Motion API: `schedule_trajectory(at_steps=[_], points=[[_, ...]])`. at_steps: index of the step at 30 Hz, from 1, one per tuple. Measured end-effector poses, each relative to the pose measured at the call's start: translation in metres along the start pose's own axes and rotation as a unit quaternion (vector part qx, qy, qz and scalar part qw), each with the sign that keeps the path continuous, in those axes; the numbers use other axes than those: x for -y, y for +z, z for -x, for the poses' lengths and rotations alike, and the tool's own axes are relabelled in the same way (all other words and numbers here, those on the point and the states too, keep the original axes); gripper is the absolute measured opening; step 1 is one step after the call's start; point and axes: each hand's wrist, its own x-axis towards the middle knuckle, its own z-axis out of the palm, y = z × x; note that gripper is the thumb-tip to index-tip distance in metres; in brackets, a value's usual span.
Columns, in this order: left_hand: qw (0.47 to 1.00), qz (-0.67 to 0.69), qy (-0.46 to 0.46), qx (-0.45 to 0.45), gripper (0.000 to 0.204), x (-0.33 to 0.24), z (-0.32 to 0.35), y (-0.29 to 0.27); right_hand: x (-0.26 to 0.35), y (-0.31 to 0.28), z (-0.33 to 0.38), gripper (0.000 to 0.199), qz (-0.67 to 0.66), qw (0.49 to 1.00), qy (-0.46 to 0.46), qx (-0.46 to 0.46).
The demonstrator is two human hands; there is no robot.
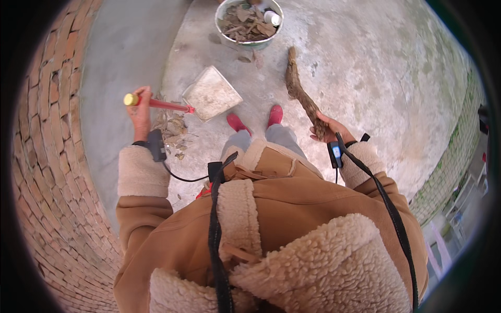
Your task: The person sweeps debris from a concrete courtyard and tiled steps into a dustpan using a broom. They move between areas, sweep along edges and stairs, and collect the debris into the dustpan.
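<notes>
The fisheye camera, worn on the head, looks steeply down from just above the coat [313, 193], which fills the near lower middle. It faces past the coat to the boots [275, 115], with the bucket [249, 44] farther ahead; left of the coat, the wall [57, 104] bends along the rim.

Bucket [252, 46]: cut off by the top edge; its lower contents hidden under leaves [245, 27]. Your right hand [334, 129]: partly hidden behind a brown bundle [299, 89]. Your coat [292, 201]: cropped by the lower edge. Objects [464, 201], far right: blurred, kinds unclear.
</notes>
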Motion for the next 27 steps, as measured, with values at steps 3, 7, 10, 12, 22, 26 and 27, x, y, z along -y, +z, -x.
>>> schedule_trajectory(at_steps=[3,7,10,12,22,26,27], points=[[1.000,-0.008,-0.021,-0.005,0.017,0.027,0.021,0.009,-0.010,0.001,0.002,0.035,0.012,0.997,0.021,-0.080],[0.999,-0.028,-0.039,-0.023,0.017,0.058,0.044,-0.020,-0.022,0.030,-0.002,0.025,0.088,0.991,0.004,-0.100],[0.997,-0.013,-0.038,-0.062,0.016,0.082,0.058,-0.045,-0.046,0.056,0.012,0.026,0.253,0.950,-0.138,-0.119],[0.995,0.008,-0.038,-0.091,0.016,0.102,0.070,-0.059,-0.060,0.068,0.025,0.048,0.403,0.890,-0.148,-0.155],[0.986,0.074,-0.086,-0.125,0.016,0.191,0.139,-0.146,-0.132,0.162,-0.031,0.063,0.520,0.823,-0.195,-0.119],[0.983,0.103,-0.080,-0.131,0.014,0.230,0.164,-0.166,-0.145,0.190,-0.028,0.063,0.594,0.792,-0.130,-0.055],[0.984,0.093,-0.078,-0.129,0.014,0.240,0.171,-0.173,-0.149,0.191,-0.020,0.064,0.569,0.813,-0.123,-0.024]])
